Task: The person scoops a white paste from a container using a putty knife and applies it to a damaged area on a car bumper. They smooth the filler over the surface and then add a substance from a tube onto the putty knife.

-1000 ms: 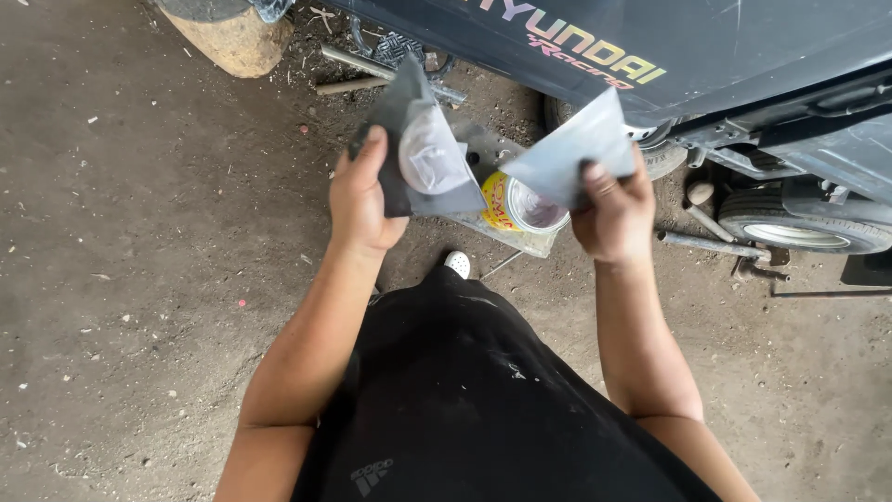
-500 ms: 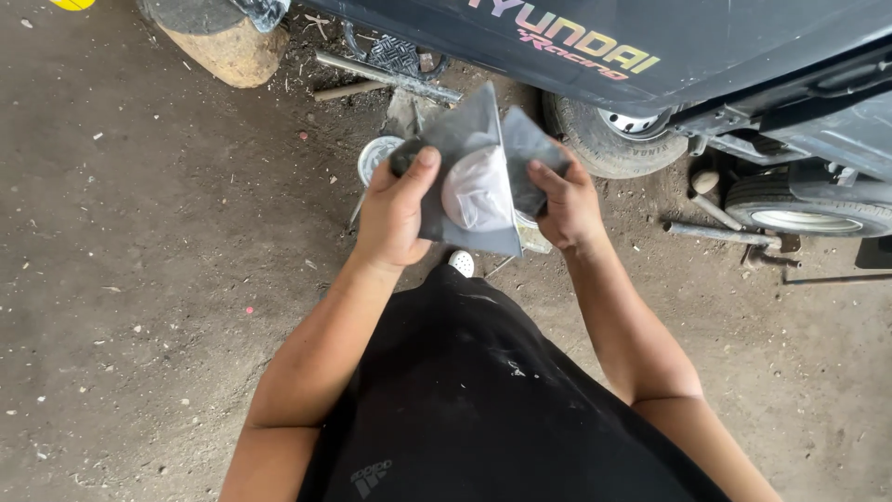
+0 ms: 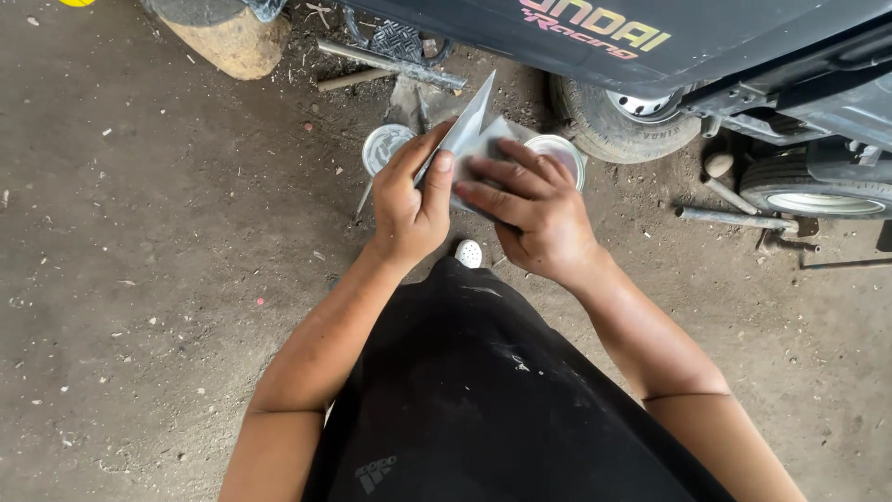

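Both hands meet at the frame's twelve o'clock over one folded grey sheet, apparently sandpaper: the left hand pinches its folded edge between thumb and fingers to keep the crease shut, while the right hand lies flat on top, fingers pressing the fold down. On the dirt floor behind sit two round tins, at eleven and one o'clock of the hands, and two wheels at two o'clock
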